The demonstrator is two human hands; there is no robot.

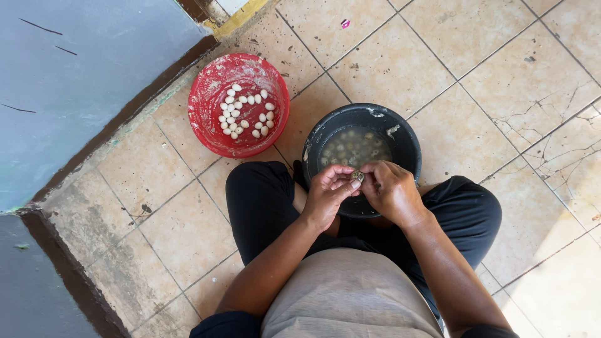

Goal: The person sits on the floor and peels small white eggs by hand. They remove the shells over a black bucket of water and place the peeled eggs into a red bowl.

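A small speckled egg (357, 176) is held between the fingertips of both hands, just above the near rim of the black bucket (407, 141). The left hand (325, 194) is closed narrowly on the egg from the 9 o'clock side, thumb and fingers pinched against it. The right hand (391, 191) is pressed to it from the 3 o'clock side, its fingers curled tight over the shell. How much of the shell has been removed cannot be told at this size; the egg appears partly brown.

The black bucket is set on the tiled floor (488, 75) between the knees of the seated person, at 12 o'clock from the hands. Cloudy water (350, 147) is held in it, and many more small speckled eggs (341, 150) are seen lying under the surface.

At 10 o'clock from the hands, a red bucket (213, 87) is placed beside the black one, near it but apart. A heap of peeled white eggs (245, 112) is gathered on its bottom, and its inner wall is streaked with white.

A grey-blue wall (75, 75) is seen along the left edge, at 9 o'clock. A small pink scrap (344, 24) is left on the floor at 12 o'clock, well apart from both buckets.
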